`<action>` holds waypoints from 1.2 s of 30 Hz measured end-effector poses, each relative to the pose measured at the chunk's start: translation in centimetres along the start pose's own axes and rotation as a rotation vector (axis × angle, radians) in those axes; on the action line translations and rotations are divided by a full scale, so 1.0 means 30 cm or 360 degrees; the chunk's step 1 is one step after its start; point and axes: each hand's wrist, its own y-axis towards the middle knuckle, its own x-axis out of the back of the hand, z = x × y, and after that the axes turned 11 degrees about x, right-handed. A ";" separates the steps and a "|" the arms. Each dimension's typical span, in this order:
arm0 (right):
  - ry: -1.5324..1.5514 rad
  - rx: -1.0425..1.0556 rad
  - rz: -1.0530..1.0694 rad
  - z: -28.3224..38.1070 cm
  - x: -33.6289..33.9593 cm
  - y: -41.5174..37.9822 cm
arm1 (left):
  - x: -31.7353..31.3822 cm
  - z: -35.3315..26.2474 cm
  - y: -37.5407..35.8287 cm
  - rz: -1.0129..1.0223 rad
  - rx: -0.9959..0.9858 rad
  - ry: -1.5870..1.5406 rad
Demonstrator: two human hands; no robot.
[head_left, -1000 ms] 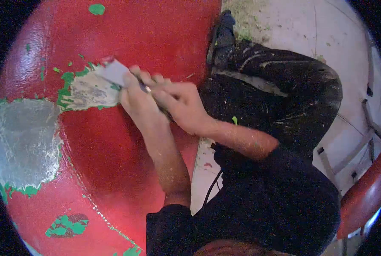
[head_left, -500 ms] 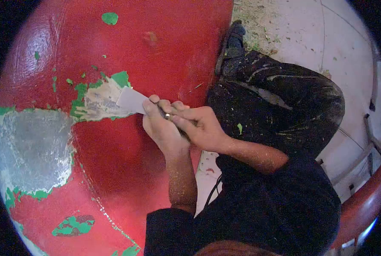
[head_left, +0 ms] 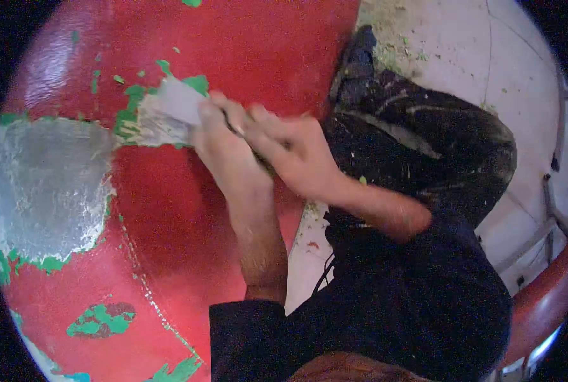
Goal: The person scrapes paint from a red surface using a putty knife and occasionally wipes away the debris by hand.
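Both hands grip a scraper point(head_left: 181, 103) with a wide pale blade, whose front edge lies over a scraped patch point(head_left: 147, 124) on the red surface. My left hand point(head_left: 233, 159) is closed around the handle close to the blade. Behind and beside it, my right hand point(head_left: 306, 153) is closed on the same handle, most of which the fingers hide. Motion blurs the hands and blade slightly. Flaky green paint point(head_left: 197, 84) borders the scraped patch.
The curved red surface point(head_left: 265, 57) fills the left side, with a large bare grey area point(head_left: 55, 184) and green spots. My bent leg in dark, stained trousers point(head_left: 437, 127) rests at right. Pale floor point(head_left: 513, 76) carries paint flakes; metal bars point(head_left: 548, 204) stand at far right.
The scraper blade has slid leftward over the scraped patch, both hands moving with it. The view has shifted, so the red surface appears higher in the picture.
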 end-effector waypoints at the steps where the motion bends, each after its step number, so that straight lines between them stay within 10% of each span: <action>1: 0.0060 -0.0070 0.0048 -0.009 0.012 -0.047 | -0.015 0.018 -0.044 -0.0037 0.0180 -0.0304; 36: -0.0212 0.0095 -0.0065 0.000 0.025 -0.003 | -0.049 0.007 0.023 -0.0012 0.0069 -0.0368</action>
